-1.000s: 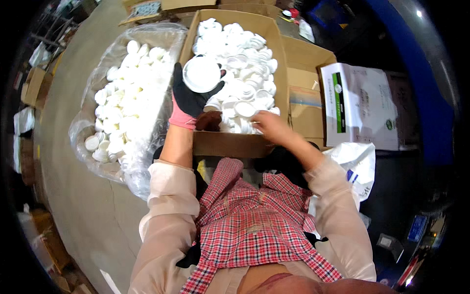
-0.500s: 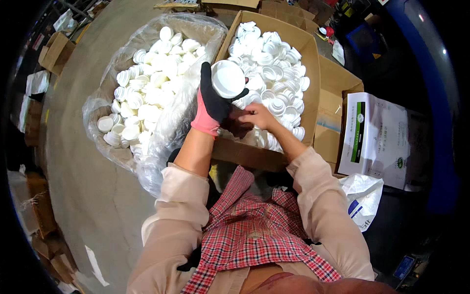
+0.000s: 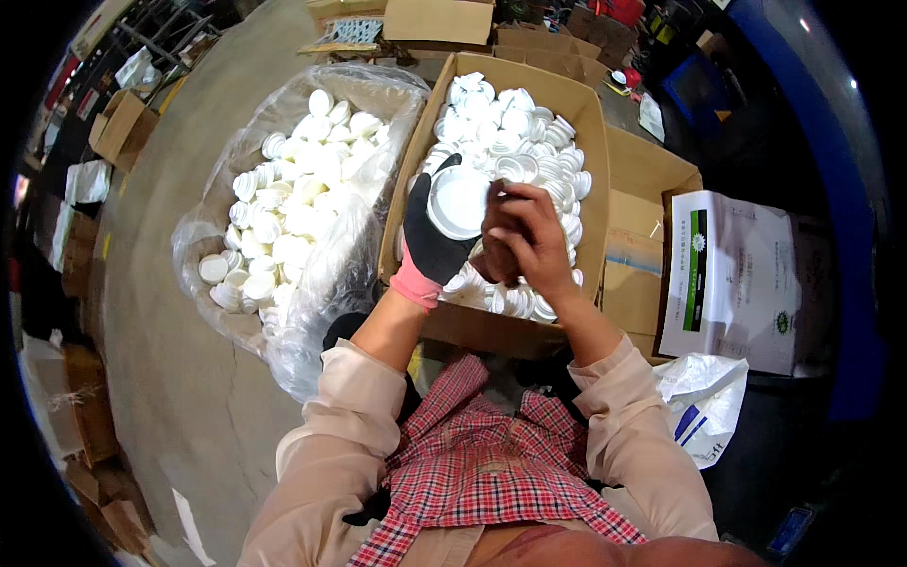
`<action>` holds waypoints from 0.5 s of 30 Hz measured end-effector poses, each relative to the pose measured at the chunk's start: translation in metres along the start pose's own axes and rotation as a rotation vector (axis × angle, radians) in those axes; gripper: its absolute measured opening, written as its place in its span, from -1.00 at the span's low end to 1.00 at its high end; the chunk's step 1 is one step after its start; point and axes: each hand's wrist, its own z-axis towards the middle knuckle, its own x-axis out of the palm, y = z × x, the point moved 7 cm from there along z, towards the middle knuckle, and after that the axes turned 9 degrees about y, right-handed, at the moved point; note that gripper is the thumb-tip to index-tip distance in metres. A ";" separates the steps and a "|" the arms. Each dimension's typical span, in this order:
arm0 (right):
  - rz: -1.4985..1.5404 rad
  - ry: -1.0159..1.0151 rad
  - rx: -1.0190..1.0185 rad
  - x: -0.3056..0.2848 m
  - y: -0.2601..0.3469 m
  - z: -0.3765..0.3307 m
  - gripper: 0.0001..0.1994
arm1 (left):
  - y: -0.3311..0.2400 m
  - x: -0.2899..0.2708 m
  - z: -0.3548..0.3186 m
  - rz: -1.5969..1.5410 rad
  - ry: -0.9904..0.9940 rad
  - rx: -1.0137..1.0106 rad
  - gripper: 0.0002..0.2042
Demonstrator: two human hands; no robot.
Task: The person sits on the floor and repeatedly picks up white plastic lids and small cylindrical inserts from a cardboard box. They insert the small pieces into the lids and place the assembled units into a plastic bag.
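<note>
My left hand (image 3: 436, 232), in a black glove with a pink cuff, grips a round white plastic lid (image 3: 458, 202) by its rim, its shallow inside facing up. Close by the lid's right edge is my bare right hand (image 3: 529, 231), with fingers curled and partly in shadow; what they hold, if anything, is hidden. Both hands are over a cardboard box (image 3: 595, 123) filled with white plastic lids (image 3: 515, 123). To its left, a clear plastic bag (image 3: 213, 189) lines a second container heaped with similar white round pieces (image 3: 312, 184).
Right of the box stand an open carton (image 3: 628, 208) and a white printed carton (image 3: 732, 274). A white sack (image 3: 704, 402) lies below them. More cardboard (image 3: 439, 21) sits beyond the boxes, and other cartons (image 3: 123, 128) line the far left of the grey floor.
My left hand and the lid have shifted toward me and slightly right. My right hand has risen from below the lid to its right edge, with fingers curled.
</note>
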 end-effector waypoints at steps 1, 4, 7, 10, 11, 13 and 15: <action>0.024 -0.004 0.019 0.007 -0.004 -0.005 -0.79 | 0.005 0.006 -0.001 -0.132 0.016 0.013 -0.53; 0.035 0.066 -0.188 0.025 0.016 -0.015 -0.81 | 0.023 0.032 -0.006 -0.940 0.105 -0.060 -0.58; -0.095 0.078 -0.241 0.019 0.032 -0.015 -0.78 | 0.061 0.050 -0.030 -1.209 0.331 -0.162 -0.48; -0.109 -0.012 -0.235 0.001 0.031 -0.013 -0.77 | 0.067 0.077 -0.045 -1.527 0.330 -0.515 -0.46; -0.090 -0.079 -0.166 -0.004 0.024 -0.011 -0.78 | 0.078 0.081 -0.055 -1.517 0.296 -0.638 -0.46; -0.132 -0.152 -0.070 -0.020 0.013 -0.005 -0.82 | 0.025 0.067 -0.036 -0.336 0.269 -0.374 -0.47; -0.127 -0.215 0.115 -0.035 -0.006 -0.004 -0.88 | -0.004 0.063 -0.026 -0.209 0.235 -0.242 -0.56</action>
